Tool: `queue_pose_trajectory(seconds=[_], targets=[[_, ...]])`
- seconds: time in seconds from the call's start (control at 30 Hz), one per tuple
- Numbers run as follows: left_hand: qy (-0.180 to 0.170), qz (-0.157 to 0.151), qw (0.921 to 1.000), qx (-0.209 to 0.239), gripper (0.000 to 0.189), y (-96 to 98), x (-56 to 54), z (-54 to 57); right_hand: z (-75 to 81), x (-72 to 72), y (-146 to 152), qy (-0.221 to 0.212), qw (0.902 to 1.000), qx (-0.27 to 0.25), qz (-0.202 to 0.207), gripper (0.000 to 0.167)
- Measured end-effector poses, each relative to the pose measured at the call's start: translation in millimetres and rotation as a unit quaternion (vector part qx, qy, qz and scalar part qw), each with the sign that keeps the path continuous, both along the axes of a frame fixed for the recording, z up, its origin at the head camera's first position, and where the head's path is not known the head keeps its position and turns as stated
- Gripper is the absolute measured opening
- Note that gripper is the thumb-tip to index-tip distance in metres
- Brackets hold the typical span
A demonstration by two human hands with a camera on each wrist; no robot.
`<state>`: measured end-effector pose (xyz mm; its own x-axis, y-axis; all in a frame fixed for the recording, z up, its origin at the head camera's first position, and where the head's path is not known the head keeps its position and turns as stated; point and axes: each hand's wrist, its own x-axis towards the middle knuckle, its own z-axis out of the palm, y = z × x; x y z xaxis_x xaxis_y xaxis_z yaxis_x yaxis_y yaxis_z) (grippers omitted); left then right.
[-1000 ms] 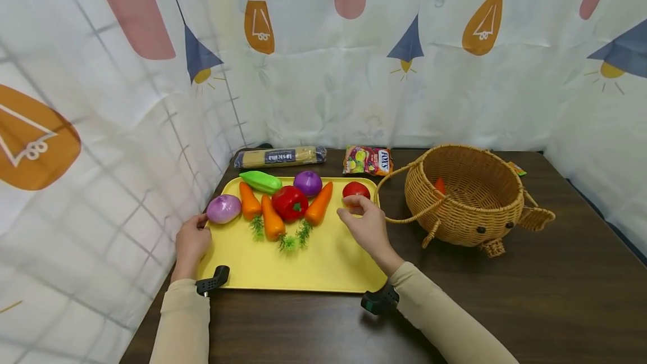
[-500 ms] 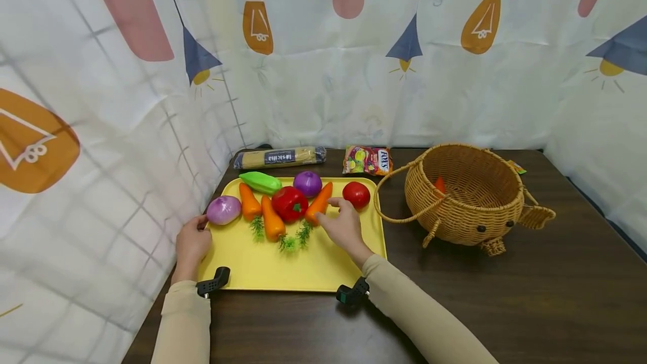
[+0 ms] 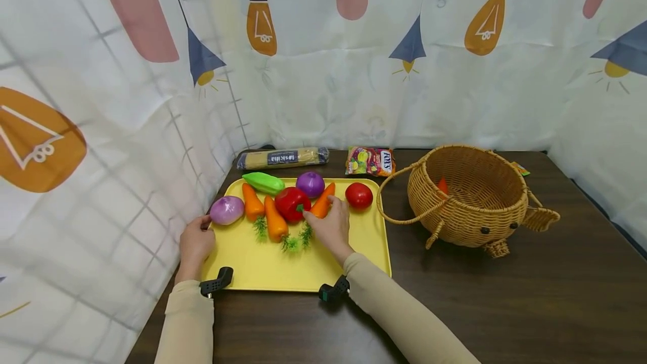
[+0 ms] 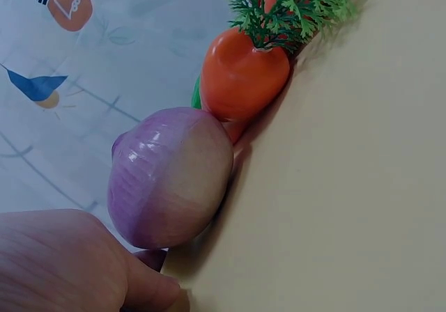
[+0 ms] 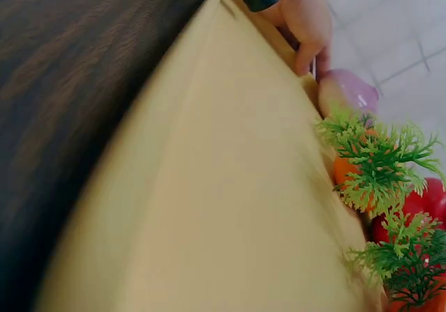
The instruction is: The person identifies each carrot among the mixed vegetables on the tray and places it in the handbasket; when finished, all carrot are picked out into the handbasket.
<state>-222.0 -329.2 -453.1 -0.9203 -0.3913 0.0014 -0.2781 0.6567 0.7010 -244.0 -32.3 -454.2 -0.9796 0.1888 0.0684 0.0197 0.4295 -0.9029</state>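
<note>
A yellow tray (image 3: pixel 263 268) bears several vegetables. My left hand (image 3: pixel 196 243) grips its left rim, thumb inside the edge, close below a pink-purple onion (image 3: pixel 227 209). In the head view my right hand (image 3: pixel 333 230) has thumb and fingers around the rightmost orange carrot (image 3: pixel 320 205); the palm hides part of it. That carrot lies beside a red bell pepper (image 3: pixel 290 203). Left of the pepper are two more carrots, one of them a middle carrot (image 3: pixel 276 223) with green leaves. The right wrist view shows leafy carrot tops (image 5: pixel 411 263), with the right fingers out of frame.
Also on the tray are a green vegetable (image 3: pixel 264 182), a purple onion (image 3: pixel 310 184) and a tomato (image 3: pixel 359 195). A wicker basket (image 3: pixel 465 221) with something orange inside stands right, its handle reaching the tray edge. A pasta pack (image 3: pixel 283 158) and candy bag (image 3: pixel 370 161) lie behind.
My right hand has moved left from above the tomato to the rightmost carrot, and its fingers have come down around it. The left hand stays at the tray's rim.
</note>
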Motion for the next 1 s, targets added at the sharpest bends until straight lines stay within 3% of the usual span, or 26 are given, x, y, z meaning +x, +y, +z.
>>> queue_pose_trajectory(seconds=[0.27,0.77,1.0], targets=[[0.0,0.0,1.0,-0.007,0.046,1.9,2.2,-0.3,-5.5,-5.0,-4.7,0.015,0.9995,0.011,-0.024,0.071],[0.006,-0.001,0.9999,-0.01,0.046,2.7,1.2,-1.0,-3.2,-4.8,11.5,-0.004,0.9998,-0.011,-0.016,0.06],[-0.002,-0.003,1.0,-0.009,0.047,-0.5,-1.1,-1.6,-2.9,-3.0,18.0,0.0,0.9998,0.016,-0.009,0.055]])
